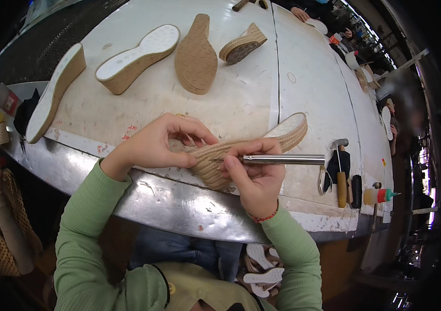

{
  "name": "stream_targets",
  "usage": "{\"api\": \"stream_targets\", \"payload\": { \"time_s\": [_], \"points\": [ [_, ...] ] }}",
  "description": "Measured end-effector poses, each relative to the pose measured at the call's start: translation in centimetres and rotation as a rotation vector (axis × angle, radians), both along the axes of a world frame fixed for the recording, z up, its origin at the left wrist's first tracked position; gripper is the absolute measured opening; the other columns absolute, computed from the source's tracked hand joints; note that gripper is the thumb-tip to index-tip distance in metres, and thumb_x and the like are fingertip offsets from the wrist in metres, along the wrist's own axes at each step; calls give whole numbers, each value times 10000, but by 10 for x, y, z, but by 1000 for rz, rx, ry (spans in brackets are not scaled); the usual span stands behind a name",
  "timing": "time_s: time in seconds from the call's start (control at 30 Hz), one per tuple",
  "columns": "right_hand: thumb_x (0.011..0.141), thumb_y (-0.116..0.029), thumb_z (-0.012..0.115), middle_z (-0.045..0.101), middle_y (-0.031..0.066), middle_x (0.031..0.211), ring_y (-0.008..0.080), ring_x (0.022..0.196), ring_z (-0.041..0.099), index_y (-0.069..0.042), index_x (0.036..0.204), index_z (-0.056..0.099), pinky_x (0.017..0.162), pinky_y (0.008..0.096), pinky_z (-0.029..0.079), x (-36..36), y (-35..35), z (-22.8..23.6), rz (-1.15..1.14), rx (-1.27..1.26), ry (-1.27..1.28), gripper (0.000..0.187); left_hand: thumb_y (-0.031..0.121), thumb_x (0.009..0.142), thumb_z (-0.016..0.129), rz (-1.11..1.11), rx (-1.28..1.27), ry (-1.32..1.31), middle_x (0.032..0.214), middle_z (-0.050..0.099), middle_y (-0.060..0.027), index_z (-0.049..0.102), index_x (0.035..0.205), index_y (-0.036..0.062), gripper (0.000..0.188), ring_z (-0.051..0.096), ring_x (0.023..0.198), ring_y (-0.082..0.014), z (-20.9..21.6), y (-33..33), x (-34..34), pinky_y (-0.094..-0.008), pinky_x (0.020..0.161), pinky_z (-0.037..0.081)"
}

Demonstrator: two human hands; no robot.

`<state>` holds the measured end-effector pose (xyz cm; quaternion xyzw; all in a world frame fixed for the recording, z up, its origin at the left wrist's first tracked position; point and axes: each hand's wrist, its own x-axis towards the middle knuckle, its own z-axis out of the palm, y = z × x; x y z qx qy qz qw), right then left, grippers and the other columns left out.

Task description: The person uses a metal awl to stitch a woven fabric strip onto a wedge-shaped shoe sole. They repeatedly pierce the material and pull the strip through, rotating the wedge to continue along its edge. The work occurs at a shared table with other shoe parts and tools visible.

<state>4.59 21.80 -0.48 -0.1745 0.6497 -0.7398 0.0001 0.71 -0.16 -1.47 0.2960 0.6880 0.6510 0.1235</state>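
A rope-wrapped wedge sole (295,136) with a white top lies on its side near the table's front edge. My left hand (164,142) grips its thick heel end, the thumb on the near face and the fingers curled over the far side. Pinched in my right hand (254,179) is a silver awl (290,159), its handle pointing right. The thin tip touches or lies very close to the braided heel wall, beside my left thumb. The right hand's other fingers bend over the sole's edge.
Several more wedge soles (143,57) stand or lie farther back. At right are a hammer (340,155), pliers (324,181) and a bottle with a red and green cap (378,196). A metal strip (179,207) edges the table. Other people work at both sides.
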Motion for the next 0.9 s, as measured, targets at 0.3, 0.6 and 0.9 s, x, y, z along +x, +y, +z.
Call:
{"api": "stream_targets", "payload": {
  "time_s": [0.3, 0.6, 0.9],
  "points": [
    [832, 108, 647, 637, 130, 950, 85, 800, 615, -17, 1005, 436, 642, 196, 494, 0, 1, -13, 42, -15, 153, 301, 46, 717, 698, 55, -35, -49, 1048, 639, -76, 684, 1052, -4, 339, 553, 887, -116, 0, 2, 6, -269, 804, 443],
    [822, 107, 670, 665, 201, 950, 165, 840, 657, -17, 997, 428, 704, 241, 516, -2, 3, -21, 23, 114, 360, 323, -1, 730, 704, 15, 58, -216, 1107, 631, -93, 693, 1043, -4, 313, 579, 941, -123, -1, 0, 2, -252, 806, 463],
    [819, 123, 653, 657, 198, 931, 150, 791, 646, -37, 985, 413, 648, 249, 511, -3, 3, -18, 47, 63, 326, 333, 3, 739, 716, 12, 26, -198, 1114, 636, -101, 694, 1057, 6, 319, 596, 961, -136, -1, -3, 2, -252, 821, 481]
  ]
}}
